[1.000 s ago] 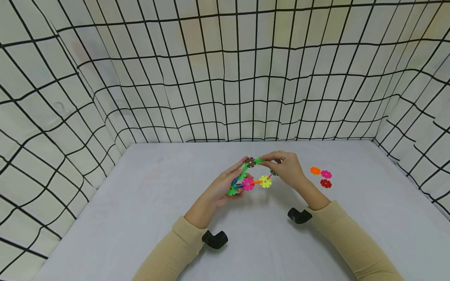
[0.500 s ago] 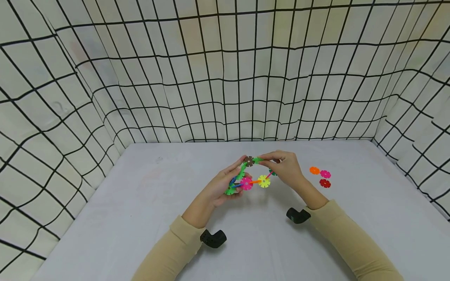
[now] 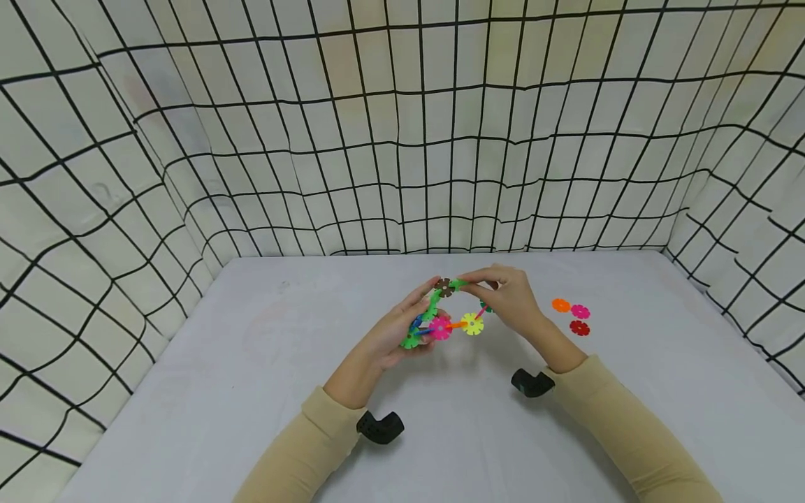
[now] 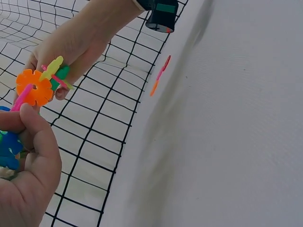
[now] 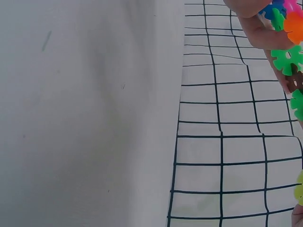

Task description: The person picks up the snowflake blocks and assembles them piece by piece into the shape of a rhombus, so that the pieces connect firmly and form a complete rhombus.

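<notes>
My left hand (image 3: 391, 334) grips a curved chain of slotted, flower-shaped plastic discs above the table. Its near side shows a pink disc (image 3: 440, 327) and a yellow disc (image 3: 473, 324), joined by an edge-on orange disc (image 4: 34, 88). Along the far side, a brown disc (image 3: 444, 287) sits by the left fingertips. My right hand (image 3: 511, 299) pinches a bright green disc (image 3: 458, 284) beside the brown one, between thumb and fingers. Whether those two are slotted together I cannot tell. A dark green disc (image 3: 487, 307) lies partly hidden by the right hand.
Three loose discs lie on the white table (image 3: 283, 363) to the right: orange (image 3: 561, 305), pink (image 3: 581, 312) and dark red (image 3: 580, 327). Black-gridded white cloth walls (image 3: 434, 168) rise behind and at both sides. Black camera mounts (image 3: 380, 427) stick out from both wrists.
The whole head view has shifted slightly left. My right hand has edged slightly up, still pinching the green disc; the left hand keeps its grip on the chain.
</notes>
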### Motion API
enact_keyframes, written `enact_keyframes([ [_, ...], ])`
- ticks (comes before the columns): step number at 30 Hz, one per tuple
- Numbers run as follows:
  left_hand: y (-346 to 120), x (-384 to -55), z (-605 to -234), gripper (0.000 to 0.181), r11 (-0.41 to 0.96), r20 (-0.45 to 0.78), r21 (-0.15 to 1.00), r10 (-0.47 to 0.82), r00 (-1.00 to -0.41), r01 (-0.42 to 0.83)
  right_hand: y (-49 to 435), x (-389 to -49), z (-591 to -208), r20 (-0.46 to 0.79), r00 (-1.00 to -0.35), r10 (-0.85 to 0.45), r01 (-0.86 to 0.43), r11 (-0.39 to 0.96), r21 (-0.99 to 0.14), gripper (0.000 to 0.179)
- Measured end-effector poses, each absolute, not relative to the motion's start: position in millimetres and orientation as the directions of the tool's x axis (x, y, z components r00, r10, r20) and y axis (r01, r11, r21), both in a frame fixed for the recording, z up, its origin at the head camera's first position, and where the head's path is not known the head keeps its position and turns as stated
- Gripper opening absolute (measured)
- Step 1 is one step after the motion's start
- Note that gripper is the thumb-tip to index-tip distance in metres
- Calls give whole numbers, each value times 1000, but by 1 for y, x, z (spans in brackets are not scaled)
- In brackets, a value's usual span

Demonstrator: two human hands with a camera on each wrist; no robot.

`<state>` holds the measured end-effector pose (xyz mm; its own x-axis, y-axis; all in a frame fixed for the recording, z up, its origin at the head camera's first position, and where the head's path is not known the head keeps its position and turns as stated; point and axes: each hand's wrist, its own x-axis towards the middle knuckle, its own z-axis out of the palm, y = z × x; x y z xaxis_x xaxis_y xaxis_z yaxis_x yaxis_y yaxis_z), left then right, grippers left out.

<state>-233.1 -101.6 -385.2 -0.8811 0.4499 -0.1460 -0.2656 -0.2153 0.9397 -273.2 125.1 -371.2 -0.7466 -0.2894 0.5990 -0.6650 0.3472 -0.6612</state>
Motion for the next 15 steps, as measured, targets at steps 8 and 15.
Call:
enact_keyframes([
  [8, -99, -233, -391, 50, -185, -126, 954, 469, -874, -236, 127, -277, -364, 561, -755, -340, -655, 431, -620, 22],
  [15, -98, -234, -394, 47, -179, -126, 957, 449, -884, -227, 136, -277, -360, 540, -778, -321, -629, 413, -659, 22],
])
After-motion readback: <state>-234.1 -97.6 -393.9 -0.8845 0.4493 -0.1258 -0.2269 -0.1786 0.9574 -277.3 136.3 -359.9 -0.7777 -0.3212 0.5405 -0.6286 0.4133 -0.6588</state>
